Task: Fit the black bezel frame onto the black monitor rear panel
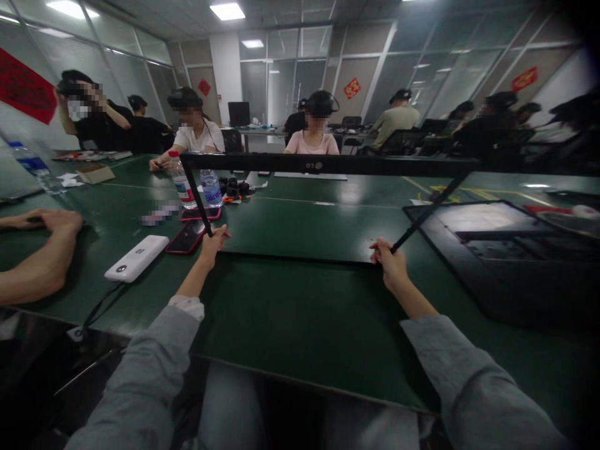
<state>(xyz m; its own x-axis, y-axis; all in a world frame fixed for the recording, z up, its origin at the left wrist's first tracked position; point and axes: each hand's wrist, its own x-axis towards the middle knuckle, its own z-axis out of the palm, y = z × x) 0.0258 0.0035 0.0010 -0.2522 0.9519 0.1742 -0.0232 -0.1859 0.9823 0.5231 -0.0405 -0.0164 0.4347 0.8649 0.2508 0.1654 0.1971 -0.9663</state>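
A thin black rectangular frame (323, 164) stands tilted up off the green table (304, 312), its top bar level with the seated people across from me. My left hand (212, 242) is closed around the frame's left side bar near its lower end. My right hand (389, 259) is closed around the right side bar near its lower end. The frame's bottom edge rests on or just above the table between my hands. Grey sleeves cover both my forearms.
A white power bank (137, 257) with a cable, two dark phones (190, 237) and water bottles (182, 181) lie left of the frame. Another person's forearm and hand (42, 222) rest at the far left. A black panel (506, 237) lies to the right. Several people sit across the table.
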